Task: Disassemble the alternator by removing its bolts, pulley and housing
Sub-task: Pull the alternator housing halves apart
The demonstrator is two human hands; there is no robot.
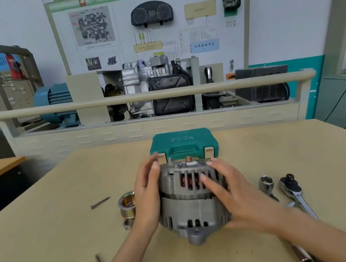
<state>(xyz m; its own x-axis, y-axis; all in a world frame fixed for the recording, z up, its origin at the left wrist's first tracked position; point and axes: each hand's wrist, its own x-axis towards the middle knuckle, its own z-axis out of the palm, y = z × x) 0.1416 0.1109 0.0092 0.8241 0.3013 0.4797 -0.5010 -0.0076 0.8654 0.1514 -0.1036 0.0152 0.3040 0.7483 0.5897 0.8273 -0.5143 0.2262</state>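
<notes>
I had the alternator (192, 202) mid-bench, before the case (183, 144); my left hand (148, 195) lay flat against its side, right hand (232, 197) spread over its housing; pulled unevenly, the halves could jam, or the rotor drop onto the pulley (127, 205).
</notes>
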